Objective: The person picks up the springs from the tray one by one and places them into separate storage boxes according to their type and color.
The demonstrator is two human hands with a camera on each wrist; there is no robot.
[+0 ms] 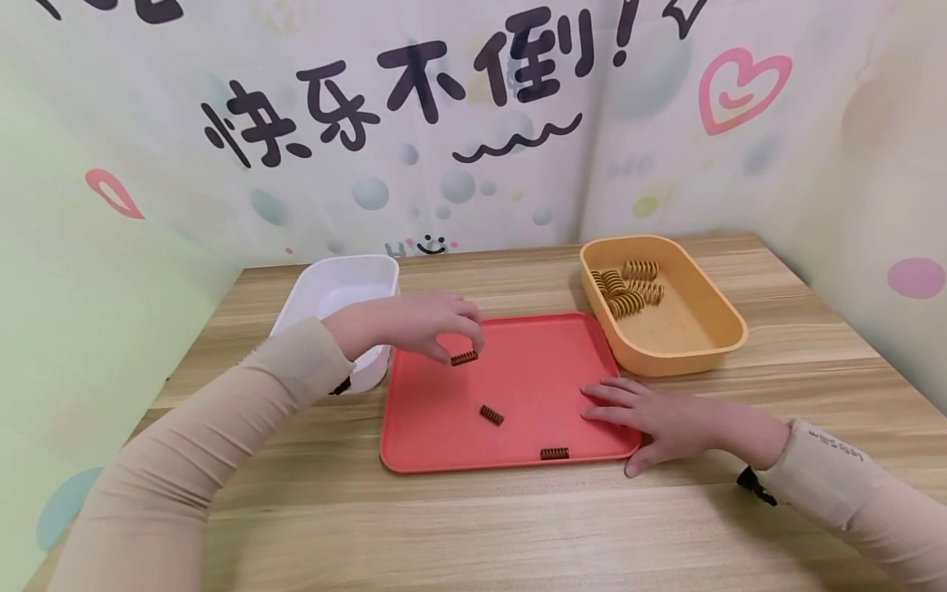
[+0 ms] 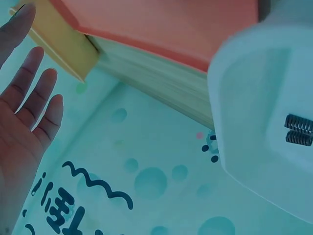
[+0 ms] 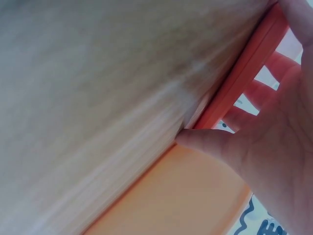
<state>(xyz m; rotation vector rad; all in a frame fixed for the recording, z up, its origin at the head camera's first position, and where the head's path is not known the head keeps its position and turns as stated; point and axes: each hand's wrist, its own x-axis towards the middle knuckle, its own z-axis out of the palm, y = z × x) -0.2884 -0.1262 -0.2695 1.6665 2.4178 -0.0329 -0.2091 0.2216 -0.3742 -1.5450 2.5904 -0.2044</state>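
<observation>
My left hand [image 1: 425, 322] is over the left part of the red tray [image 1: 547, 370]. Its thumb and a finger pinch a small dark coil spring [image 1: 464, 358] by its ends. In the left wrist view the other fingers [image 2: 39, 95] reach out fairly straight. A second dark spring [image 1: 491, 415] lies near the tray's middle, and a third spring [image 1: 554, 453] lies along its front rim. My right hand [image 1: 666, 419] rests on the tray's right front corner, its fingers spread over the rim onto the surface. Its thumb [image 3: 205, 141] touches down outside the rim.
A white bin [image 2: 244, 122], behind my left forearm, has two dark springs [image 2: 299, 129] in it. Right of the tray stands an orange bin [image 1: 695, 329] with several larger, brass-coloured springs [image 1: 627, 304]. The wooden table [image 1: 473, 526] ends at a printed cloth [image 1: 518, 197] behind.
</observation>
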